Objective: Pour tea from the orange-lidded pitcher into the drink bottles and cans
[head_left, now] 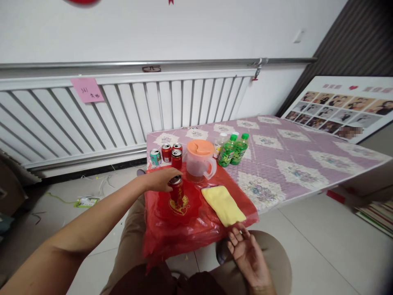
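Observation:
A red drink can (pixel 176 192) stands upright on a red mat with a gold heart print (pixel 190 208), and my left hand (pixel 160 179) grips it near its top rim. My right hand (pixel 248 255) rests palm up above my knee with its fingers apart and loosely bent, holding nothing. Closest to that hand lies a folded yellow cloth (pixel 223 205). Behind the gripped can are more red cans (pixel 166 153) and a teal can (pixel 155 157). A clear pitcher with an orange lid (pixel 200 148) stands to their right.
Green-capped bottles (pixel 227 154) stand right of the pitcher. Red plastic sheeting (pixel 196 241) covers the table's near end, over a purple floral cloth (pixel 276 147). A white radiator (pixel 184 100) runs behind. A photo board (pixel 362 90) leans at the right, and a power strip (pixel 86 201) lies on the floor.

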### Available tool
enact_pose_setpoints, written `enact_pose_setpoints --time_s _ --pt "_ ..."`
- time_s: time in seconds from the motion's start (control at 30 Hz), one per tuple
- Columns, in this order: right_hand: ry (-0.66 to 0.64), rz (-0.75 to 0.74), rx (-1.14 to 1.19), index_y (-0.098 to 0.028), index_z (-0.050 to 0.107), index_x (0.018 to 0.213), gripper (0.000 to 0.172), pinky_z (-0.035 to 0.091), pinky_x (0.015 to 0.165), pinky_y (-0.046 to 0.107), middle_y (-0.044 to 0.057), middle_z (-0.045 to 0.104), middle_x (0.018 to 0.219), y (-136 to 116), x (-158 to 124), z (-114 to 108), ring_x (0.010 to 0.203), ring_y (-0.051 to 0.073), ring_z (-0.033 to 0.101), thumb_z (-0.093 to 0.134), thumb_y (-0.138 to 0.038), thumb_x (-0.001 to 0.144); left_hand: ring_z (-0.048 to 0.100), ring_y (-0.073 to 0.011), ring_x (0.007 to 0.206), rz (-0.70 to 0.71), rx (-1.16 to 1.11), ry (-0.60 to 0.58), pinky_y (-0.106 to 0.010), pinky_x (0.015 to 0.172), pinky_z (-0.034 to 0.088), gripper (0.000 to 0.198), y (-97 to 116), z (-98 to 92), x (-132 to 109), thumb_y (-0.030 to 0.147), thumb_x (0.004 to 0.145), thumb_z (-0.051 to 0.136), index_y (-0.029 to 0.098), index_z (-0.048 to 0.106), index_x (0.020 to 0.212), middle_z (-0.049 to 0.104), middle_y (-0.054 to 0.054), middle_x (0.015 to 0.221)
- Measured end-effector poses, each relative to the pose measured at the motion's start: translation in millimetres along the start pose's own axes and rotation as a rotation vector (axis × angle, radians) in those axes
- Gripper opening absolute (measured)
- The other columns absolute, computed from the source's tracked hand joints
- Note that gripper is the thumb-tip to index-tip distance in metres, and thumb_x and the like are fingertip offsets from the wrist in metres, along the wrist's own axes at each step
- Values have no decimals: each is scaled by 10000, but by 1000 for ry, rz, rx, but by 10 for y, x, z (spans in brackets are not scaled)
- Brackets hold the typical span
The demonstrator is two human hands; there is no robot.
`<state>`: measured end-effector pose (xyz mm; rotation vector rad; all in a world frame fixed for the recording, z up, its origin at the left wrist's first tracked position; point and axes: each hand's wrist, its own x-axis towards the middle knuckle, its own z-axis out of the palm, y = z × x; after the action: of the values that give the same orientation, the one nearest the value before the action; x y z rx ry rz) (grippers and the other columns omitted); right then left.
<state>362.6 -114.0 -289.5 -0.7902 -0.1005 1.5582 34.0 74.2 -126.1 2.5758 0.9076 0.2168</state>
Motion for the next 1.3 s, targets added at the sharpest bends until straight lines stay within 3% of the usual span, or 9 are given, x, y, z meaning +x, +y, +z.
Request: enact_pose_setpoints --time_s 0.1,0.37,0.57,0.67,0.77,0.93,1.07,1.17,1.3 --pt "-3 -1 -11 -328 743 994 458 580 667 292 -3 768 896 9 -1 -13 798 169 694 902 -471 589 601 -270 1128 31 1 -70 -355 958 487 602 -2 106 4 84 688 639 233 541 1263 612 -82 1252" --pt "-3 4 -35 -323 737 991 460 579 661 283 -9 767 890 23 19 -21 792 162 697 902 -473 589 501 -255 1322 92 -9 -87 -345 1086 416 786 -12 298 -29 -31 653 529 283 494 1373 502 -44 1463" --pt "-9 -3 -57 -334 735 986 435 579 669 284 -13 765 899 39 27 -41 793 156 698 886 -490 609 358 -322 1441 11 -39 -67 -452 1142 372 898 -39 352 -110 -18 658 577 299 387 1477 332 -80 1592" --pt "0 -2 -51 -334 734 991 458 584 673 285 -13 763 890 43 27 -48 791 157 698 895 -490 592 293 -340 1469 -47 -115 43 -486 1172 329 1006 -79 389 -190 68 641 690 284 269 1529 283 -100 1609" --pt "9 -2 -58 -335 732 993 457 586 674 284 -17 761 884 45 31 -43 795 157 698 896 -483 592 287 -341 1469 -134 -194 253 -514 1201 274 1028 -102 506 -256 205 639 786 254 266 1524 316 -123 1583" --pt "11 4 -72 -334 734 981 443 584 669 285 -19 761 878 52 31 -13 793 158 699 891 -490 597 393 -365 1402 -402 -350 514 -550 1160 326 994 -3 902 -277 301 616 844 213 332 1464 424 -157 1491" --pt "15 11 -96 -327 736 984 454 581 672 292 -15 764 885 62 16 6 800 164 700 894 -491 591 442 -346 1361 -503 -413 687 -520 1141 363 950 116 1168 -209 266 601 855 197 369 1415 468 -153 1440" --pt "19 11 -120 -322 736 994 468 580 680 298 -11 766 897 69 5 7 808 169 701 893 -497 590 475 -334 1326 -546 -425 771 -511 1124 380 894 153 1238 -135 243 612 842 194 396 1385 494 -147 1408" --pt "24 11 -148 -322 736 993 479 574 698 287 -19 766 895 69 0 4 821 158 698 893 -514 583 522 -310 1271 -527 -445 801 -490 1106 399 788 139 1235 -68 197 618 811 199 451 1320 544 -116 1346"
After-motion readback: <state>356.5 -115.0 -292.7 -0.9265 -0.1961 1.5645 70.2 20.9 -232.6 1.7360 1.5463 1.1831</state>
